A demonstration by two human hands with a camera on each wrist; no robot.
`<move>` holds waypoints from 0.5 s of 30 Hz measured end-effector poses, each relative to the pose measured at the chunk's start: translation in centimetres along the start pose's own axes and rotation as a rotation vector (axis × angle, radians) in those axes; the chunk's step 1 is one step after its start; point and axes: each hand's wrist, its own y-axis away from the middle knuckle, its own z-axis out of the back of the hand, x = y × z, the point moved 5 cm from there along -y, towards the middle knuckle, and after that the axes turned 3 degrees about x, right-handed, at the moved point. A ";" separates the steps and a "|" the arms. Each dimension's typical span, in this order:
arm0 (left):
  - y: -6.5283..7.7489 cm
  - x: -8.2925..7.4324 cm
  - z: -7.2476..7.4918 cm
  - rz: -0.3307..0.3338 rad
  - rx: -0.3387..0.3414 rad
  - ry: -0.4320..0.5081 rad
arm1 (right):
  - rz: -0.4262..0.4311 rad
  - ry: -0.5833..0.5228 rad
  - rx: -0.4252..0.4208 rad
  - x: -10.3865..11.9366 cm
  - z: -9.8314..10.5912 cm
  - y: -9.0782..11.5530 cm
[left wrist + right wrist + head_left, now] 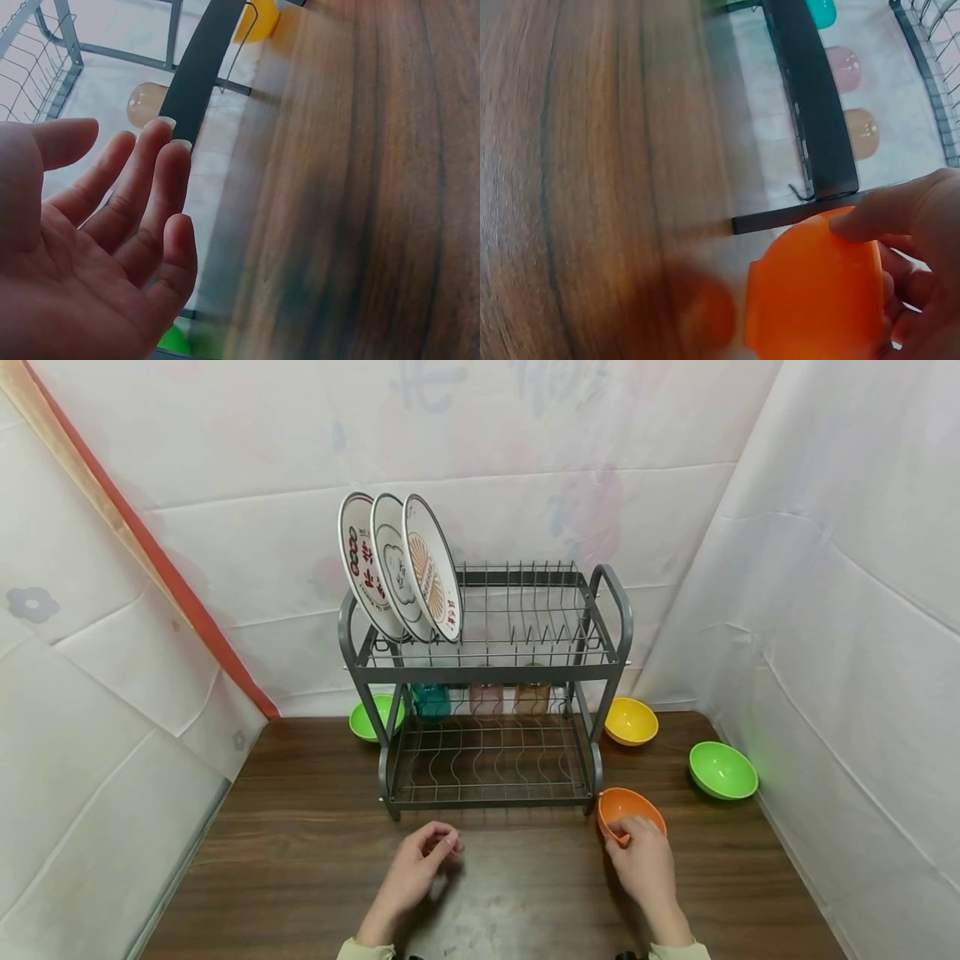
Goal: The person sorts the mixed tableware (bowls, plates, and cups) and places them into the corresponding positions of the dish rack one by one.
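Note:
An orange bowl [633, 802] is at the rack's front right corner, its near rim pinched by my right hand [643, 860]. In the right wrist view the thumb lies on the outside of the orange bowl [814, 292], with the other fingers behind the rim. My left hand [420, 860] hovers over the table in front of the rack, fingers loosely bent and holding nothing. Its palm and fingers show in the left wrist view. The two-tier grey dish rack [487, 675] stands before both hands, and its lower tier has wavy wires.
Three patterned plates [435, 577] stand on the upper tier's left. A teal cup [431, 700], a pink cup [486, 699] and an amber cup [532, 698] show behind the lower tier. Green bowls [723, 770] sit at far right and back left; a yellow bowl [632, 722] is back right.

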 end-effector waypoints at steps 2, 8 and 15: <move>0.1 -0.4 0.1 -0.021 -0.030 -0.009 | -0.007 0.005 0.021 0.5 0.3 0.2; 0.5 -1.6 0.6 -0.089 -0.136 -0.040 | -0.036 0.019 0.097 2.1 1.5 0.5; 0.8 -3.1 1.0 -0.241 -0.217 -0.207 | -0.052 -0.005 0.164 3.6 2.5 0.7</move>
